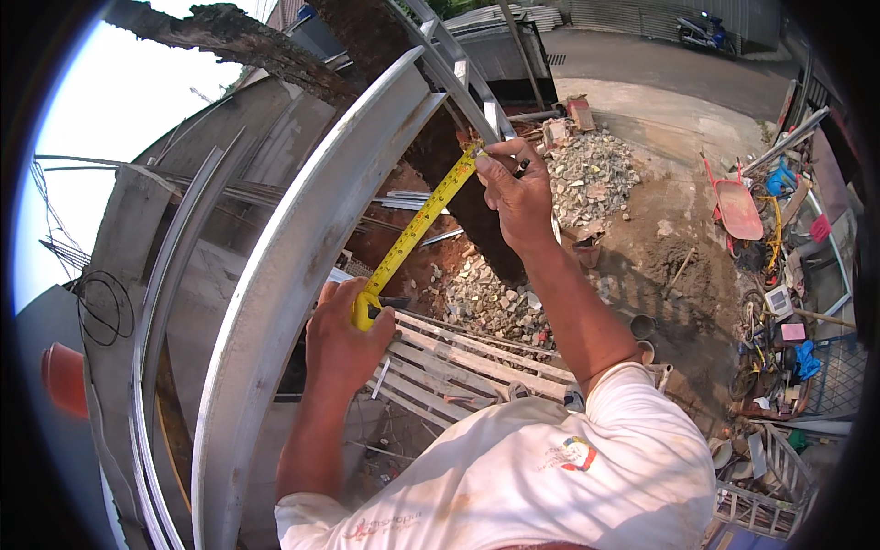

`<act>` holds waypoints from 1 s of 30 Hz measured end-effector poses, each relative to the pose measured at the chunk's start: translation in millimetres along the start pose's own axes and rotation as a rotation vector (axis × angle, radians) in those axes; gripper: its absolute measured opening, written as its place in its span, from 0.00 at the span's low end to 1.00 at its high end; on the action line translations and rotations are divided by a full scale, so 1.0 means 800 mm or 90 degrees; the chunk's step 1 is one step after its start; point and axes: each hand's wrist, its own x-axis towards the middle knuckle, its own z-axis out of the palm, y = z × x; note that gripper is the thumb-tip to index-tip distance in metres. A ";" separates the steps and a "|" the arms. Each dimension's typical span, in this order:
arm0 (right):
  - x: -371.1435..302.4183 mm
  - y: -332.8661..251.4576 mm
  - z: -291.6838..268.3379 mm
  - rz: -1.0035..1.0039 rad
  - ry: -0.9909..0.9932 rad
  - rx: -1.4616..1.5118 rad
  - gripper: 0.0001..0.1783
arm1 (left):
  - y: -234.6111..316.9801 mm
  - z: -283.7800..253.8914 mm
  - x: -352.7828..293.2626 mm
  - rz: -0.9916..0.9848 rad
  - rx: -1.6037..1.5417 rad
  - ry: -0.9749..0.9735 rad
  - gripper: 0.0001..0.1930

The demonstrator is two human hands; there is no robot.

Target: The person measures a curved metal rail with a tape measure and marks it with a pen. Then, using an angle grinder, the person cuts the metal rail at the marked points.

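A yellow tape measure [422,220] is stretched slantwise between my two hands, its blade drawn out nearly straight. My left hand [339,335] is closed around the yellow case, beside the lower flange of a long grey steel beam [289,206]. Higher up and to the right, my right hand [521,197] pinches the free end of the blade. A short dark pen-like thing [522,168] sticks out between the fingers of that hand. The blade's end lies close to a metal ladder [463,73] and the far end of the beam.
Below me is a slatted wooden platform [458,367]. Rubble [591,174] is heaped on the ground, with a red wheelbarrow [736,206] and mixed clutter at right. More metal channels [170,302] stand at left, and a tree trunk [243,41] leans across the top.
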 end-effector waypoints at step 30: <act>0.123 0.034 0.028 0.117 0.106 -0.028 0.06 | 0.081 -0.064 -0.078 -0.062 0.299 0.127 0.30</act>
